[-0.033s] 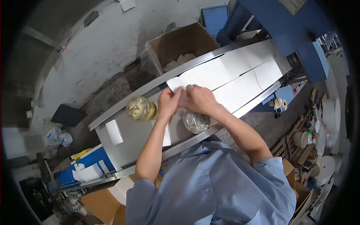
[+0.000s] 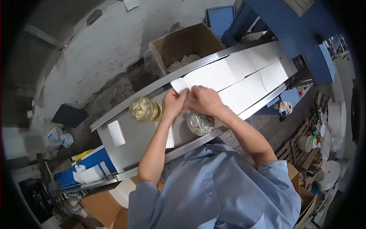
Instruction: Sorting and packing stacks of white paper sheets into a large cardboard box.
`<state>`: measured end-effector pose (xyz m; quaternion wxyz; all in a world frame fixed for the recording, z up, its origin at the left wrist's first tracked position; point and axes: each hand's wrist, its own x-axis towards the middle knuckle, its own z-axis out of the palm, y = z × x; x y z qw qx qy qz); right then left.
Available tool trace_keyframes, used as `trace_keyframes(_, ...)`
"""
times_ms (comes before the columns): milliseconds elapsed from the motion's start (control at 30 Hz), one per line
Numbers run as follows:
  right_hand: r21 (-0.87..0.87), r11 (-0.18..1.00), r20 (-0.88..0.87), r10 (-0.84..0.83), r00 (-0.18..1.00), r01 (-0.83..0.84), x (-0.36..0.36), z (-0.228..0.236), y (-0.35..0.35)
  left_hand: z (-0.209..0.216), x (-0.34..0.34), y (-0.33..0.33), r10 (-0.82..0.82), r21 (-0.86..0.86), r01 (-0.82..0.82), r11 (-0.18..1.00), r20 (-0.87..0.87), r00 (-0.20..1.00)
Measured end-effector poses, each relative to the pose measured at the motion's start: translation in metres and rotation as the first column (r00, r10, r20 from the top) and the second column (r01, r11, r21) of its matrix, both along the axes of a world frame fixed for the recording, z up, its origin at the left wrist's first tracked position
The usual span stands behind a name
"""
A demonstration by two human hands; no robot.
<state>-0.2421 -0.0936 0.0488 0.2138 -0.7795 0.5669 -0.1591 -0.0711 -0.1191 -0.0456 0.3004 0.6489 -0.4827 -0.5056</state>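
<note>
Steel rails edge the long grey table (image 2: 133, 141), and white paper stacks (image 2: 213, 77) lie in two rows over its right part, their left end at the hands. Nearer the table's far rail, just beside the left hand (image 2: 174, 104), stands a clear jar (image 2: 143, 110) of crumpled, yellowish material. By the near rail is a clear round container (image 2: 200, 123) with what looks like wrinkled film inside, its top partly covered by the right hand (image 2: 207, 100). Both hands have thumb and fingers drawn close together over the table; something pale and filmy shows between them, but whether either holds it I cannot tell. Beyond the far rail, a plastic-lined cardboard box (image 2: 187, 42) contains crumpled white pieces. Toward the table's left end lies a white block (image 2: 116, 133); the left forearm, crossing the near rail, partly hides another white piece (image 2: 170, 138). Blue machinery (image 2: 291, 28) stands over the table's right end.
</note>
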Motion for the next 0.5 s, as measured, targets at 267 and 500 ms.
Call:
trace_keyframes(267,-0.064,0.944,0.050,-0.320,0.946,0.322,-0.087,-0.021,-0.016,0.020,-0.012,0.001,-0.110,-0.034,0.109,0.993,-0.019,0.994)
trace_keyframes(500,-0.069,0.791,-0.086,-0.612,0.786,0.608,-0.173,-0.024,0.006,0.026,-0.012,0.009,-0.067,0.019,0.068,0.997,-0.058,0.996)
